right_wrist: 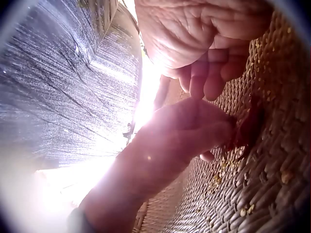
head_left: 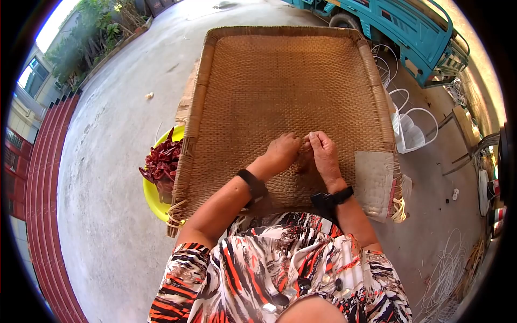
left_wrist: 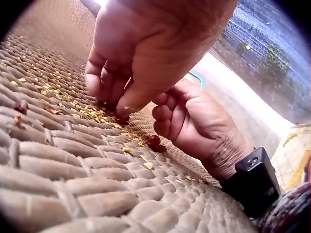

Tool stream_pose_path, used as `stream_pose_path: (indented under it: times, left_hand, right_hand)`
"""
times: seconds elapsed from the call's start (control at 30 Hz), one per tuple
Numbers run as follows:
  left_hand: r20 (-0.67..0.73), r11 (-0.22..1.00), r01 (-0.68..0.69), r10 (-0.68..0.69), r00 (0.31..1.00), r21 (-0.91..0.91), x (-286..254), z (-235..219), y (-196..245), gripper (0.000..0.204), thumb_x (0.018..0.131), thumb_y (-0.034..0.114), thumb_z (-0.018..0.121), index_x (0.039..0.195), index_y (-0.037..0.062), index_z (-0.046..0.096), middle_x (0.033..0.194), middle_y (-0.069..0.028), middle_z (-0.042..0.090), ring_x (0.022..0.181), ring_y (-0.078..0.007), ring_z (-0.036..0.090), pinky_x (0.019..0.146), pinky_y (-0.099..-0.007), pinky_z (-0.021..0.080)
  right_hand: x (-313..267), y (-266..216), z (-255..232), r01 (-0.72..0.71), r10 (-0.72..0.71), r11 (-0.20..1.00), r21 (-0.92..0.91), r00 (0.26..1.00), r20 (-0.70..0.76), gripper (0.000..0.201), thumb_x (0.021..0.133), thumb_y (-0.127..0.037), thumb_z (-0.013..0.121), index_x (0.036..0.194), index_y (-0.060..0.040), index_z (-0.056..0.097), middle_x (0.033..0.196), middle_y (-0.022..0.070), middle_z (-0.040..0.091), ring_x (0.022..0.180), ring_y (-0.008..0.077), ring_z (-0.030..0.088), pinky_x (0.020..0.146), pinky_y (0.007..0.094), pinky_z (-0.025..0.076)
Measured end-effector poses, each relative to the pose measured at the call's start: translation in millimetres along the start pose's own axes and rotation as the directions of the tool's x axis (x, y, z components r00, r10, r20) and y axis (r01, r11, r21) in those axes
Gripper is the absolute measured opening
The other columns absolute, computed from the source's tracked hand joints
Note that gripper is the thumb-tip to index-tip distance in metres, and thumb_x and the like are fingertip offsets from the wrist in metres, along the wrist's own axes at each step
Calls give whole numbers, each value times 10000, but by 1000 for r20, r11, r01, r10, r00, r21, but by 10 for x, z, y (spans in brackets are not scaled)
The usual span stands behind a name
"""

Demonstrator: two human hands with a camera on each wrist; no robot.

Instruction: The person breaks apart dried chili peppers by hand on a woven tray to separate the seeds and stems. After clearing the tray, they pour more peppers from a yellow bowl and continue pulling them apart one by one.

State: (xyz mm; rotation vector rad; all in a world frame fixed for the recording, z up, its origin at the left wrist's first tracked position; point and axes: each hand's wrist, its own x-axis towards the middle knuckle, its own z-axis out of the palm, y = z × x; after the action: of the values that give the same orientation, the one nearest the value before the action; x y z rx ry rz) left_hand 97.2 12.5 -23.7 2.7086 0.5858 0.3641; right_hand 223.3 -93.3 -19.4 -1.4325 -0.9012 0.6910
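Note:
My left hand [head_left: 284, 151] is low over the woven tray [head_left: 296, 81]. In the left wrist view, its thumb and fingers pinch a small dark red piece of dried chili [left_wrist: 122, 119] right at the weave. In the right wrist view a longer red dried chili [right_wrist: 249, 124] shows at those fingertips. My right hand [head_left: 325, 153] is close beside it, fingers bent, thumb and forefinger toward the left fingertips; I cannot tell whether they pinch anything. Pale yellow seeds [left_wrist: 97, 114] lie scattered under the hands. Another red chili piece [left_wrist: 153, 141] sits near the right hand's curled fingers.
A yellow basin [head_left: 152, 198] heaped with dried red chilies [head_left: 163, 161] stands left of the tray. Flat cardboard [head_left: 373, 180] covers the tray's near right corner. A white bag [head_left: 412, 132] and a teal cargo vehicle [head_left: 398, 32] are to the right. Red steps [head_left: 46, 199] run along the left.

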Motion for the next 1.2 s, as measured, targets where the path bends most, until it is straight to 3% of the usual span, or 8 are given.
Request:
stream_pose_path:
  times: [0.23,0.33,0.53,0.63,0.83,1.03,1.2]
  left_hand:
    - [32,993,25,-21,999,-114,-84,-155,186,181,809,108,645,973,31,634,856,-203,639,853,-398,629,753,-488,511]
    - [55,978,-63,75,996,-198,-200,-102,266,197,820,117,639,999,37,648,882,-187,643,891,-383,633,772,-483,517]
    - [114,994,-106,106,988,-9,-271,-14,305,368,825,197,678,1161,55,625,1041,-172,653,977,-364,627,817,-470,531]
    - [89,998,-58,60,994,-27,-281,-97,437,439,816,217,698,1210,49,604,1167,-182,620,1037,-369,605,856,-459,527]
    - [162,984,-169,176,971,-56,-246,0,347,616,785,199,732,1320,-16,514,1407,-212,481,1125,-380,561,941,-449,494]
    - [136,991,-101,112,984,-88,-244,89,326,651,780,155,717,1343,-58,470,1422,-242,458,1152,-398,545,979,-452,465]
    - [116,980,-167,180,977,-108,-209,85,289,491,778,89,698,1227,-55,559,1319,-237,533,1140,-392,554,955,-451,480]
  right_hand:
    - [15,37,9,29,-29,1000,3,998,-48,296,1027,-279,535,913,-32,652,717,7,634,619,72,567,555,246,476]
    - [2,22,6,-56,58,993,102,998,-15,287,1040,-273,510,930,-46,649,745,-19,617,638,45,546,577,212,466]
    - [4,-1,-5,-9,11,999,38,999,-31,276,1034,-262,518,923,-46,649,730,-8,625,640,45,545,570,213,460]
    - [12,36,-2,-6,8,998,68,1000,-27,275,1033,-259,520,918,-45,650,727,-9,623,632,45,537,568,211,455]
    - [16,45,3,-4,6,998,66,999,-37,270,1033,-248,521,914,-43,650,719,-11,622,612,44,519,558,215,447]
    - [17,27,-2,-1,2,1000,24,999,-50,269,1034,-240,515,923,-37,652,717,-6,626,606,44,515,545,219,443]
    - [25,49,-2,13,-13,1000,4,999,-51,272,1034,-241,514,923,-35,652,716,-2,629,607,51,519,555,226,447]
